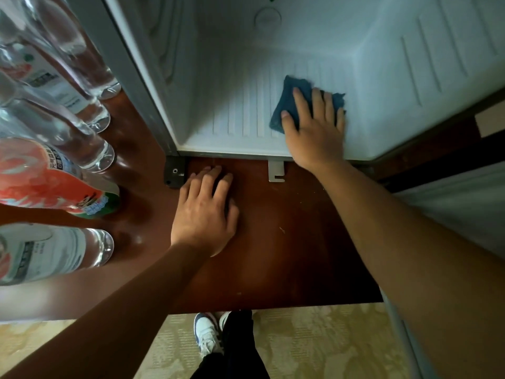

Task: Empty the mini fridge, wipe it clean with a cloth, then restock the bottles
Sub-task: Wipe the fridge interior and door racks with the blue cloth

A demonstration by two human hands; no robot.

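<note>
The mini fridge (218, 77) stands with its door swung away, and its white ribbed floor holds no bottles. My right hand (314, 129) lies flat inside it, fingers straight, pressing a folded blue cloth (284, 105) onto the floor near the front right. My left hand (205, 209) rests palm down on the dark wooden top (273, 242) in front of the fridge, holding nothing. Several bottles stand at the left of that top: clear water bottles (90, 149) and one with a red and green label (54, 187).
The fridge door (451, 214) is swung wide at the right. A black hinge bracket (173, 172) and a metal bracket (276, 170) sit at the fridge's front edge. Beyond the wooden top's near edge lie patterned carpet (314, 346) and my shoe (206, 335).
</note>
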